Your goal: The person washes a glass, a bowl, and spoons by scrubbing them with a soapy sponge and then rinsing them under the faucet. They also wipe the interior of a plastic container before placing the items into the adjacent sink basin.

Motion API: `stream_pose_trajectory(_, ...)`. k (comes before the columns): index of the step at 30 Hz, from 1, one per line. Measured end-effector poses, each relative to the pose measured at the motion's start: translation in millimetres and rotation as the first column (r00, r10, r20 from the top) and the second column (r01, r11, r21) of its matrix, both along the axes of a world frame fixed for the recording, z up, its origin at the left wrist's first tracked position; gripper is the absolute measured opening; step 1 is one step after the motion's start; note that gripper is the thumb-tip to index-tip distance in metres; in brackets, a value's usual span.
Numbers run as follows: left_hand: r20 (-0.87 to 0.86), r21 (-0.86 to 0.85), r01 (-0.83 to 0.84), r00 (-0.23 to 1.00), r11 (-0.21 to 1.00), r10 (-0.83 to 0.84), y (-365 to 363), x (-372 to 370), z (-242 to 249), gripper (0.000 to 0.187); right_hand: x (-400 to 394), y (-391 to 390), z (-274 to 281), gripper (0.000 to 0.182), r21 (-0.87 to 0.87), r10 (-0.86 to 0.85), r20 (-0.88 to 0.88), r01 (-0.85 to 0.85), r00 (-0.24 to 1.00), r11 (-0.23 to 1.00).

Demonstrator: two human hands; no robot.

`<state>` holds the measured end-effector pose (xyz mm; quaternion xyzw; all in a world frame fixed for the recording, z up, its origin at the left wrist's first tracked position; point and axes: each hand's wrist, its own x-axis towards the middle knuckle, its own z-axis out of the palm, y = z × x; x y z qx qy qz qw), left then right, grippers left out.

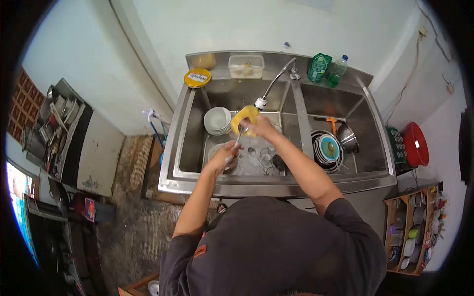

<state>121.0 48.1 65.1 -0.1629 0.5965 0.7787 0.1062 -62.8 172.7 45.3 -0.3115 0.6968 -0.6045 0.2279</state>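
In the left bowl of the metal sink (306, 185), seen from the head view, two bare hands are at work. The left hand (226, 154) has its grip closed around the handle of a spoon (241, 134). The right hand (259, 128) has its grip pressed on a yellow sponge (245, 118), right at the top end of the spoon. White bowls (217, 120) sit in a pile near the sponge. Glasses (266, 156) lie lower down, near the left hand.
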Motion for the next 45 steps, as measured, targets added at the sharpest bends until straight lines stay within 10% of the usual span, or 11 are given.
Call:
stream_pose_trajectory(8,0.035,-0.018,-0.258,0.965,0.966,0.259,7,-20,-8,0.022,53,27,65,0.044,0.071,-0.26,-0.488,0.335,0.833,0.939)
stream_pose_trajectory(10,0.003,-0.061,-0.21,0.978,0.976,0.211,15,-25,-7,0.02,50,26,42,0.05,0.024,-0.008,-0.932,0.085,0.363,0.996)
stream_pose_trajectory(20,0.048,-0.01,-0.216,0.975,0.976,0.216,33,-34,0,0.023,14,28,32,0.047,0.017,-0.096,-0.911,0.269,0.401,0.963)
stream_pose_trajectory(24,-0.014,0.074,-0.258,0.966,0.963,0.259,29,-26,4,0.02,37,28,43,0.049,-0.021,-0.031,-0.952,0.035,0.303,0.999)
stream_pose_trajectory(27,0.019,0.08,-0.222,0.975,0.972,0.221,26,-24,6,0.02,18,25,47,0.051,-0.018,-0.144,-0.917,0.323,0.371,0.946)
stream_pose_trajectory(32,0.021,0.115,-0.241,0.971,0.964,0.24,21,-24,12,0.021,22,28,37,0.047,0.067,0.033,-0.941,0.092,0.336,0.993)
stream_pose_trajectory(36,0.061,0.176,-0.224,0.974,0.959,0.216,20,-18,20,0.021,-8,21,30,0.038,0.012,-0.279,-0.757,0.439,0.591,0.898)
stream_pose_trajectory(37,0.071,0.261,-0.201,0.98,0.944,0.189,18,-19,24,0.021,-5,20,19,0.038,-0.009,-0.363,-0.208,0.369,0.908,0.929)
stream_pose_trajectory(38,0.075,0.266,-0.204,0.979,0.942,0.191,15,-19,21,0.021,1,19,8,0.039,-0.065,-0.267,0.424,0.323,0.866,0.944)
stream_pose_trajectory(42,0.088,0.512,-0.105,0.994,0.853,0.069,3,-23,16,0.022,30,10,15,0.033,-0.446,0.091,0.572,0.216,0.815,0.869)
stream_pose_trajectory(45,0.095,0.484,-0.047,0.995,0.874,0.001,15,-22,28,0.024,25,4,19,0.033,-0.339,-0.021,0.602,0.28,0.798,0.898)
